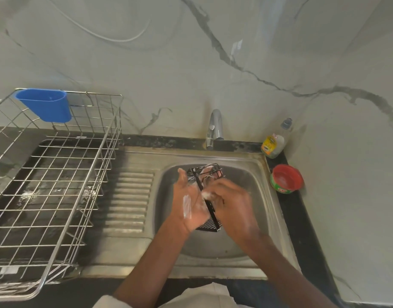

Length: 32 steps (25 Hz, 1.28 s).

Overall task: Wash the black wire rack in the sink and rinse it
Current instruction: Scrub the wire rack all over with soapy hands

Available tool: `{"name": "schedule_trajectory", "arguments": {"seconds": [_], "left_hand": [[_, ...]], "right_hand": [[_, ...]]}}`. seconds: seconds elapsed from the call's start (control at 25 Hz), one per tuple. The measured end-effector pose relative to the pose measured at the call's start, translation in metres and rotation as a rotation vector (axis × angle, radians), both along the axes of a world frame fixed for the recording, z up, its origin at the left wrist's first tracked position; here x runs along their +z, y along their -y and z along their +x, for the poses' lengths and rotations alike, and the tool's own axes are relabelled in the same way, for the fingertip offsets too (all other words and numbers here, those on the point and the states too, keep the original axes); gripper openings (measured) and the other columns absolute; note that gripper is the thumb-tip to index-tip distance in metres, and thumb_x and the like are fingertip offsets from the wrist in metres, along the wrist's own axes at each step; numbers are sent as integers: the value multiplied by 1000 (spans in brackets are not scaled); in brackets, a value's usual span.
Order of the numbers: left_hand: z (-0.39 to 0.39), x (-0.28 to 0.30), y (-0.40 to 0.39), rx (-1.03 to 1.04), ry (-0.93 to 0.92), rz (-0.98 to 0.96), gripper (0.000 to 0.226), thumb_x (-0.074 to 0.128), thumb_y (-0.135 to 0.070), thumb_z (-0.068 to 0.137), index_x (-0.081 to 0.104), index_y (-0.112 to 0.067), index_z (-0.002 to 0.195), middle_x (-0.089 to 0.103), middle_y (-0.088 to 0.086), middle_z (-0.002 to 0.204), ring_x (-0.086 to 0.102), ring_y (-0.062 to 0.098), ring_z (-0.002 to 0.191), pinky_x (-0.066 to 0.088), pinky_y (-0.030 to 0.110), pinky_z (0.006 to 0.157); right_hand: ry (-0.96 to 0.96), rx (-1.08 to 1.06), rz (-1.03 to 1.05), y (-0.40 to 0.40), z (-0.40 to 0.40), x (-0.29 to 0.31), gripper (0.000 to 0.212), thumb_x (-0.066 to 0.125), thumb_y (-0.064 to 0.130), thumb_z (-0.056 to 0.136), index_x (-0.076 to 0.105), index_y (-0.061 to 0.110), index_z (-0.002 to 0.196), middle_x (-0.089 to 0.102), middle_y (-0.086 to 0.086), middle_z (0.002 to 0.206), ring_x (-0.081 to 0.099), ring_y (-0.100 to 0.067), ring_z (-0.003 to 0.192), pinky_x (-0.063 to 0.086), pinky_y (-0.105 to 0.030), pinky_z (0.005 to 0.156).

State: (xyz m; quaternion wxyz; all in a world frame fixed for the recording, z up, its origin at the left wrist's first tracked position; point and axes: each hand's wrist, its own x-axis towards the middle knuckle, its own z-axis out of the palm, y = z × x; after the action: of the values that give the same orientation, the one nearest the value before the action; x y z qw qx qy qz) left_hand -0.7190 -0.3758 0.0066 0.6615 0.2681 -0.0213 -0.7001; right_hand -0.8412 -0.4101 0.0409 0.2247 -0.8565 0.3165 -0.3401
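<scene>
I am looking down at the sink (261,174), where both hands are working over the basin. The rack (210,225) is standing on end between them, tilted, its top wires reaching toward the tap (215,127) and its lower end hanging above the basin floor. My left hand (189,198) is pressing against the rack's left side, fingers fairly straight and pointing away from me, the thumb blurred, with a streak of white suds lying across its back. My right hand (231,201) is curling its fingers in against the rack's right side; motion blur is hiding whether they are closing round the wires or round something soapy, so I cannot tell what it has. Suds are showing where the two hands are meeting. A wire basket (57,174) with a blue cup (45,104) hooked on its rim is sitting left of the sink. A bottle (274,143) and a red tub (286,178) are standing on the counter to the right.
</scene>
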Motion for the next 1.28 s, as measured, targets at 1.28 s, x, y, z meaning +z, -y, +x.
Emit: {"name": "schedule_trajectory", "arguments": {"seconds": [1.28], "left_hand": [[34, 4, -8, 129, 34, -41, 94, 41, -81, 98, 52, 0, 144, 53, 22, 126, 58, 36, 109, 51, 46, 93]], "right_hand": [[-58, -113, 83, -22, -18, -8, 30, 75, -6, 87, 80, 20, 102, 73, 7, 99, 65, -15, 92, 58, -34, 74]]}}
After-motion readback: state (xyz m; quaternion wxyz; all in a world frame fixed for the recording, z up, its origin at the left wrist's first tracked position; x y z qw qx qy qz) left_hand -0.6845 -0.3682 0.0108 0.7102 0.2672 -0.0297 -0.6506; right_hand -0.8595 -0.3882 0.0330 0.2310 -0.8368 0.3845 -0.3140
